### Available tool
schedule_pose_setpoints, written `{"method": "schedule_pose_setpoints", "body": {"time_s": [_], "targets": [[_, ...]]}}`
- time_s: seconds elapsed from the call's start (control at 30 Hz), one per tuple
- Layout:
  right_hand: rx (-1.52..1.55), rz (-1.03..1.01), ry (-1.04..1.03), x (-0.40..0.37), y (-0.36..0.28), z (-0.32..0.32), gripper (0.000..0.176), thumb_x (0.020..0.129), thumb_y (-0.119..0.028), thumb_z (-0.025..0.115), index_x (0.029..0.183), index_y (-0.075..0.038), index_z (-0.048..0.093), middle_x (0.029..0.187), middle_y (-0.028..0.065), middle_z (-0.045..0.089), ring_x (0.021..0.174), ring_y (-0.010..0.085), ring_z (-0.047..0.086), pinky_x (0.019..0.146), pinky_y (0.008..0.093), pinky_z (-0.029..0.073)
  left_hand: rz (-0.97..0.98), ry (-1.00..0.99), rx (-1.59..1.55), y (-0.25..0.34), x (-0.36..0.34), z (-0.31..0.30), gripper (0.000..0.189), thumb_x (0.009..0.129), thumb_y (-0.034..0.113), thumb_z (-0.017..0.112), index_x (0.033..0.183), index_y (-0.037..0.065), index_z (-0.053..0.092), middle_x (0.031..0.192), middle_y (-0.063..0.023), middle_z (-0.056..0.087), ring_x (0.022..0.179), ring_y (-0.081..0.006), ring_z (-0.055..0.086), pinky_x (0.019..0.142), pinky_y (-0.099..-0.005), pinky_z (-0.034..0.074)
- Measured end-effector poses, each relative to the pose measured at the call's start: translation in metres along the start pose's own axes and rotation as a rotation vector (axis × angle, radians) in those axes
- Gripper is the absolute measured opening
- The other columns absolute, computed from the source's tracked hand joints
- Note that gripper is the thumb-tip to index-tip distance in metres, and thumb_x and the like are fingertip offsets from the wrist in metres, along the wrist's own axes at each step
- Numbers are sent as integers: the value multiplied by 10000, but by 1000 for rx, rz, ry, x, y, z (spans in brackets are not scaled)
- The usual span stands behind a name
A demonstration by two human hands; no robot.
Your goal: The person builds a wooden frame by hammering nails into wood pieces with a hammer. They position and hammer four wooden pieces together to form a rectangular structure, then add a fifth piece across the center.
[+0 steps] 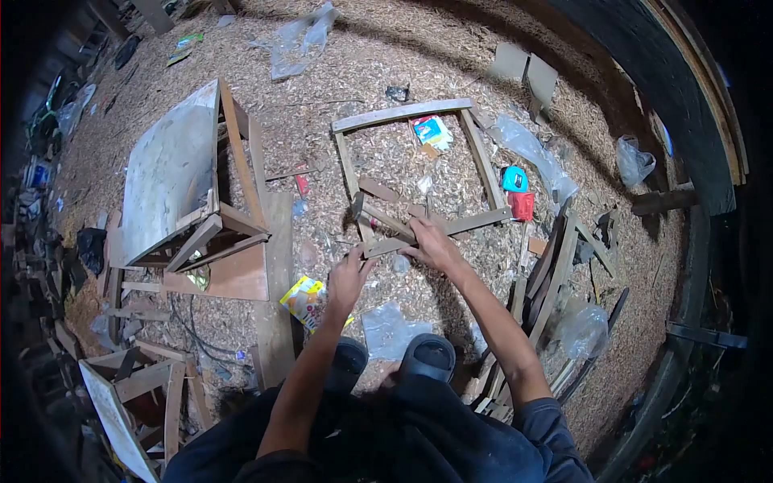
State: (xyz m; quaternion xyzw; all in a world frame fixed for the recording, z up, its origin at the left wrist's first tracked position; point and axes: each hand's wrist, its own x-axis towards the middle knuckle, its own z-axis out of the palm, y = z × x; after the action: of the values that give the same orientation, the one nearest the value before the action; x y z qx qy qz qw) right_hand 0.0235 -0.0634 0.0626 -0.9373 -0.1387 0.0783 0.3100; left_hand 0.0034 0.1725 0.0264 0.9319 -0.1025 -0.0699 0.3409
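A four-sided wooden frame (pixel 403 115) lies on the shavings-covered ground ahead of my feet. My right hand (pixel 433 243) is closed around the handle of a hammer (pixel 386 220), above the frame's near rail (pixel 479 220). The hammer's dark head points left, over the near-left corner. At that corner my left hand (pixel 346 282) grips the end of the near rail between thumb and fingers. Whether a nail is also held there is too small to tell.
A stool-like wooden piece with a pale panel (pixel 173 165) stands at left, another (pixel 117 419) at lower left. Wood strips (pixel 555 274) lie at right. A turquoise tape measure (pixel 514 179) and red packet (pixel 522 206) sit beside the frame. A yellow packet (pixel 304 299) and plastic sheet (pixel 388 330) lie near my feet.
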Motion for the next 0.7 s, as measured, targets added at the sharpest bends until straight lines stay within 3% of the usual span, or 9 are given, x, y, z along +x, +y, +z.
{"method": "schedule_pose_setpoints", "body": {"time_s": [0.13,0.37,0.43,0.5,0.53,0.57,0.6,0.63,0.7], "targets": [[6,-27,31,1,5,4,490,756,-260,796,1019,-3,472,990,218,544,970,424,531,828,477,432,9,68,-78,2,-5,4,337,876,249,700,1099,16,602,978,-214,687,868,-350,693,692,-422,550],[-19,43,32,2,-5,1,576,706,-375,816,986,10,491,987,211,555,965,403,532,842,468,421,-173,-5,-661,-12,8,5,219,964,157,594,1040,-45,630,896,-73,681,865,-104,632,749,-257,503],[-53,82,-38,-1,-12,0,541,761,-390,764,1003,27,517,1046,199,557,1001,376,520,870,456,416,-189,-4,-774,-12,10,4,209,956,148,607,1035,-43,630,905,-73,679,854,-112,642,734,-254,506],[-127,-133,205,-16,-20,7,512,846,-416,661,1034,46,544,1081,183,557,1050,375,505,885,461,416,-206,-36,-719,-15,13,3,199,941,139,623,1041,-33,627,914,-65,675,861,-114,644,728,-251,506],[-193,-89,217,-27,-39,2,490,879,-419,613,1066,32,576,1096,158,555,1086,337,489,900,457,409,-227,-27,-795,-15,13,6,198,935,139,629,1047,-24,626,914,-62,675,852,-112,639,721,-253,506],[-207,11,223,-42,-59,-3,457,867,-406,633,1065,3,581,1094,152,550,1060,325,502,874,456,419,-244,-17,-870,-17,15,6,198,930,140,634,1053,-15,624,913,-59,675,844,-109,635,715,-255,506],[-180,57,230,-58,-71,0,418,872,-391,638,1065,-24,582,1017,161,568,946,347,554,770,461,455,-252,-68,-666,-11,15,-8,201,923,137,638,1051,-17,620,906,-54,674,811,-98,620,693,-252,499],[-45,215,163,-74,-79,6,349,904,-348,631,1030,-28,569,832,189,606,740,401,600,613,480,459,-191,-100,-676,-19,16,-2,183,925,125,628,1038,-19,626,899,-44,671,787,-85,603,672,-245,489],[220,379,25,-97,-95,4,288,949,-298,589,1025,-26,537,642,219,579,583,450,580,519,505,428,-195,-102,-840,-25,19,8,163,933,109,615,1030,-22,630,896,-33,667,790,-78,601,678,-233,483]]}}
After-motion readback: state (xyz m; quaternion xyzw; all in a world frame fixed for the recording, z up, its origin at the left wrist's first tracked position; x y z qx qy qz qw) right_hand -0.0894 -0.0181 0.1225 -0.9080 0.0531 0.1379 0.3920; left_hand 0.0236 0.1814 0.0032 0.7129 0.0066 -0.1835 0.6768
